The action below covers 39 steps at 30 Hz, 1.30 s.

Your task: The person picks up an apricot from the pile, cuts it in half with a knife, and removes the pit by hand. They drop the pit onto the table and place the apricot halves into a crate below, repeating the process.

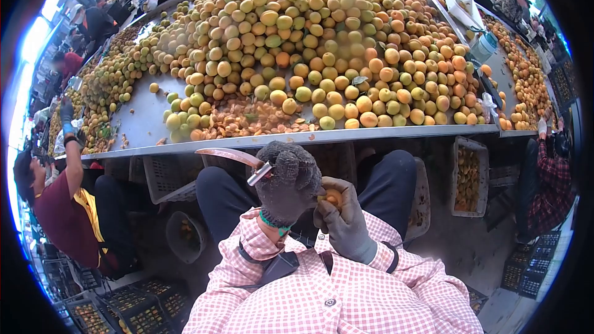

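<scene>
My left hand [288,182], in a dark knitted glove, is closed round a curved knife [232,155]. The blade points out to the left and a short metal tube shows beside the fingers. Close by on the right, my right hand [349,222], in a grey-brown glove, grips an apricot [333,197] whose orange inside shows. Both hands are nearly touching, above my lap and below the table edge. On the metal table [148,111] beyond lies a big heap of yellow-green and orange apricots [365,96].
A pile of brown apricot pits [253,119] lies near the table's front rim. Under it stand a grey crate [167,179], a bucket [185,238] and a crate of fruit [467,176]. A person [68,216] sits at left, another [550,173] at right.
</scene>
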Each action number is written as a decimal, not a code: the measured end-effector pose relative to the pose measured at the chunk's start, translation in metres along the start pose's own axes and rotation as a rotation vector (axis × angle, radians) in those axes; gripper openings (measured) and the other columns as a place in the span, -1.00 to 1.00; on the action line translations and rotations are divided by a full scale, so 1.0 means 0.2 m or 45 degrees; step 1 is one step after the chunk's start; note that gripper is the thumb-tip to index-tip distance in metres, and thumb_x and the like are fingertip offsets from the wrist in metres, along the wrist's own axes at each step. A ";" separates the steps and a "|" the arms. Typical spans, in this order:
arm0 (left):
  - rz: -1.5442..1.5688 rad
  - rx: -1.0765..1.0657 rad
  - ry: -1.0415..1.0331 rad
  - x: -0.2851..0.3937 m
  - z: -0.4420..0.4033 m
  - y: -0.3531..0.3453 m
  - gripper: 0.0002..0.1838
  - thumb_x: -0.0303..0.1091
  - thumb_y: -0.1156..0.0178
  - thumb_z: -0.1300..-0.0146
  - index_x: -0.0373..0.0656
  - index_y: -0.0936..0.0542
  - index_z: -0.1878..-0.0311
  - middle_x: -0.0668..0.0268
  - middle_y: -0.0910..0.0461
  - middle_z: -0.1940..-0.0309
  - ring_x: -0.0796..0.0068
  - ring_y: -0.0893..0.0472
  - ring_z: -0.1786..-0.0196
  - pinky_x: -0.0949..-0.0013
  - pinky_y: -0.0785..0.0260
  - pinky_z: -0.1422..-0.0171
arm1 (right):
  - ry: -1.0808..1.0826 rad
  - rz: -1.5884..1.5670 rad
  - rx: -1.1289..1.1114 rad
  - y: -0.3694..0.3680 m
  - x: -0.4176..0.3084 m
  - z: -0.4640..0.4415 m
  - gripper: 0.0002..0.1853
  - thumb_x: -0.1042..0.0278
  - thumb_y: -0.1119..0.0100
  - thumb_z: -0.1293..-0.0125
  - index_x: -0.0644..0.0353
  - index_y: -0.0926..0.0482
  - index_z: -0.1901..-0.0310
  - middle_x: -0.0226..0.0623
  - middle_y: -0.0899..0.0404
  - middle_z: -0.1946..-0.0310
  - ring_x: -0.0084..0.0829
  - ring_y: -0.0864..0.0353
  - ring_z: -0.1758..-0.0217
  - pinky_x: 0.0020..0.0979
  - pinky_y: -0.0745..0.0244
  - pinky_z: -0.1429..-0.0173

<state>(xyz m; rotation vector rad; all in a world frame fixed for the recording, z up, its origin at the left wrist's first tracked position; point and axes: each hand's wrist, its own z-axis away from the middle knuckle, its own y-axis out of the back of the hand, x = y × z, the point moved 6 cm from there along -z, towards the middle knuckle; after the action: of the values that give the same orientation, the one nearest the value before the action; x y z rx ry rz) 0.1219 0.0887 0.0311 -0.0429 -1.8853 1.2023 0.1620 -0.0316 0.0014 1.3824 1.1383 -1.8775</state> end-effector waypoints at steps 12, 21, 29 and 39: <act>-0.045 -0.041 0.165 -0.03 0.03 -0.02 -0.71 -0.22 -0.29 -0.22 -0.24 -0.49 0.22 0.20 -0.53 0.41 0.51 -0.49 0.47 0.51 -0.36 0.49 | -0.166 -0.130 0.025 -0.01 0.02 0.00 -0.73 0.42 0.09 -0.44 0.18 -0.24 -0.12 -0.37 -0.37 0.29 -0.71 -0.27 0.56 -0.67 -0.22 0.48; 0.014 -0.144 0.098 -0.01 0.00 -0.03 -0.68 -0.16 -0.23 -0.29 -0.28 -0.49 0.24 0.21 -0.54 0.41 0.50 -0.51 0.45 0.50 -0.39 0.44 | -0.182 -0.301 0.016 0.00 0.00 -0.02 -0.69 0.34 0.07 -0.45 0.17 -0.21 -0.15 -0.36 -0.38 0.29 -0.71 -0.26 0.58 -0.68 -0.19 0.52; -0.144 -0.160 0.000 0.04 0.01 -0.05 -0.67 -0.12 -0.20 -0.30 -0.25 -0.46 0.26 0.26 -0.48 0.49 0.49 -0.46 0.49 0.48 -0.32 0.50 | -0.052 -0.121 -0.097 -0.01 -0.03 -0.01 -0.68 0.40 0.10 -0.47 0.14 -0.19 -0.20 -0.39 -0.41 0.22 -0.73 -0.29 0.51 -0.66 -0.26 0.47; 0.200 -0.181 -0.025 0.06 0.00 -0.05 -0.80 -0.23 -0.10 -0.35 -0.14 -0.41 0.28 0.33 -0.36 0.50 0.46 -0.37 0.54 0.40 -0.29 0.50 | -0.004 -0.216 -0.105 -0.02 -0.03 0.00 -0.67 0.46 0.13 -0.46 0.12 -0.18 -0.22 -0.36 -0.42 0.07 -0.73 -0.26 0.50 -0.66 -0.27 0.42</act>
<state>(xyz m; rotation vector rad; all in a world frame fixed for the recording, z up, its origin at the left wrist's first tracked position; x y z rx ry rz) 0.1190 0.0893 0.0454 -0.2613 -2.0120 1.1737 0.1613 -0.0307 0.0091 1.2717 1.3530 -1.9244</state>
